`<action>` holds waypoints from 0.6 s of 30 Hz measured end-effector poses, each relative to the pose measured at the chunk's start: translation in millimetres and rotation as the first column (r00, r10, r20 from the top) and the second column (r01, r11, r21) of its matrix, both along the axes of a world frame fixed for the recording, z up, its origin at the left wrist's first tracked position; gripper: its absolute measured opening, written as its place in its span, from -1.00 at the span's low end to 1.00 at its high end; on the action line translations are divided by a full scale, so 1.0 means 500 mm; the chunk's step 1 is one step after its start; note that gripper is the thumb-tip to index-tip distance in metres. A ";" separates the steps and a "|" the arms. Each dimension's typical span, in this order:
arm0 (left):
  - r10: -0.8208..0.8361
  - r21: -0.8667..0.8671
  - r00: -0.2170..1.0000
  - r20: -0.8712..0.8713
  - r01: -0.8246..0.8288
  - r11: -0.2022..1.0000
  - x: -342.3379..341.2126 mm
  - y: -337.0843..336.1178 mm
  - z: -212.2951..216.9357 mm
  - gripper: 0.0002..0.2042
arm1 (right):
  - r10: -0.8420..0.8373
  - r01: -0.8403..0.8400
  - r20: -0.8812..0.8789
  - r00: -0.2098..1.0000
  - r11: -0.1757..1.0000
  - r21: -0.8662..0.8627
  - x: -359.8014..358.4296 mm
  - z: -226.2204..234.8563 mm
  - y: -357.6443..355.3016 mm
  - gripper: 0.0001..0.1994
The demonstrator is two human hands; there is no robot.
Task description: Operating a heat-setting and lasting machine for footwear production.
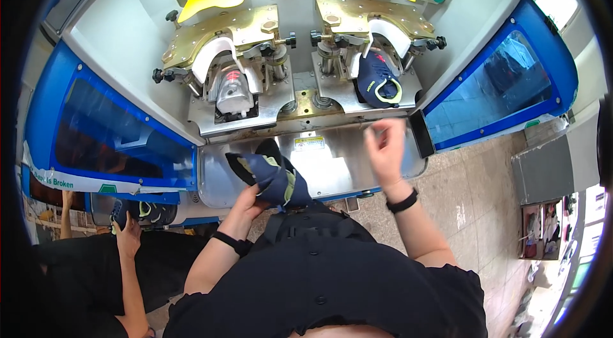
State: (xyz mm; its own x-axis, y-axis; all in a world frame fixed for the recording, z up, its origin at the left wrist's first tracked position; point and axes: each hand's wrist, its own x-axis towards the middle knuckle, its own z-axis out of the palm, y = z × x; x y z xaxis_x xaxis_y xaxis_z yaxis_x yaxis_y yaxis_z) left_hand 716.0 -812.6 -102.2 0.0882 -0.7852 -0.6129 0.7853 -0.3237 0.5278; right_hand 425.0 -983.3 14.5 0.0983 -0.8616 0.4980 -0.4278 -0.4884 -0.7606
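left fingers (257,204): you pinch navy footwear (281,179); likely light, soft; grip nearest edge
right fingers (395,128): curled, can't tell if pinching

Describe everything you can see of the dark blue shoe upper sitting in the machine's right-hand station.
The navy shoe upper looks like soft fabric, with laces, lime-green edging around its pale-lined ankle opening, light lettering on one side and a red mark near the toe. It lies toe-away, opening toward the person, above a metal plate, its front reaching under a white curved pad. The right hand appears apart from it.
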 end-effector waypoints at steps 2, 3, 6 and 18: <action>0.035 0.030 0.996 -0.086 -0.032 0.999 0.017 0.036 -0.026 -0.60 | -0.168 0.149 -0.079 0.983 0.967 -0.204 -0.017 0.068 -0.039 -0.73; 0.099 0.001 0.980 -0.173 -0.100 0.995 0.018 0.043 -0.031 -0.64 | -0.159 0.117 -0.165 0.973 0.963 -0.241 -0.023 0.075 -0.062 -0.72; 0.115 -0.061 0.956 -0.269 -0.137 0.989 0.000 0.050 0.009 -0.65 | -0.127 0.063 -0.410 0.903 0.984 -0.168 -0.044 0.044 -0.116 -0.70; -0.174 -0.337 0.981 -0.092 0.134 0.932 0.015 0.024 0.089 -0.67 | -0.150 -0.134 0.770 0.621 0.947 0.293 -0.149 0.156 -0.063 -0.77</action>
